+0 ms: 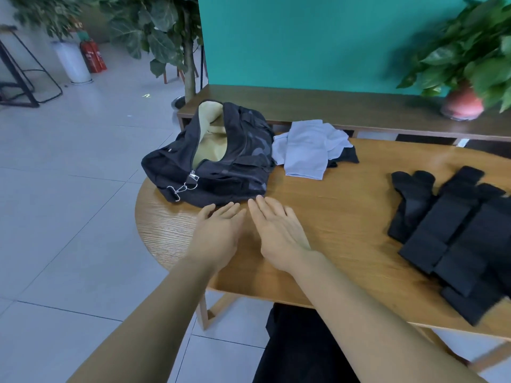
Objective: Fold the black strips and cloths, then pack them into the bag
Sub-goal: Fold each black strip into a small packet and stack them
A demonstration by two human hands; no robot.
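I hold my left hand [218, 233] and right hand [276, 230] flat, fingers straight, empty, lower centre, below the unzipped bag [215, 164], ready for packing.

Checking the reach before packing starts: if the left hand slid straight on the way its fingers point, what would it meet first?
Most likely the black bag: the left hand lies flat on the table, fingertips just short of the bag's near side.

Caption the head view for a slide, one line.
Both open hands, left and right, hover near the unzipped bag; black strips lie unpacked.
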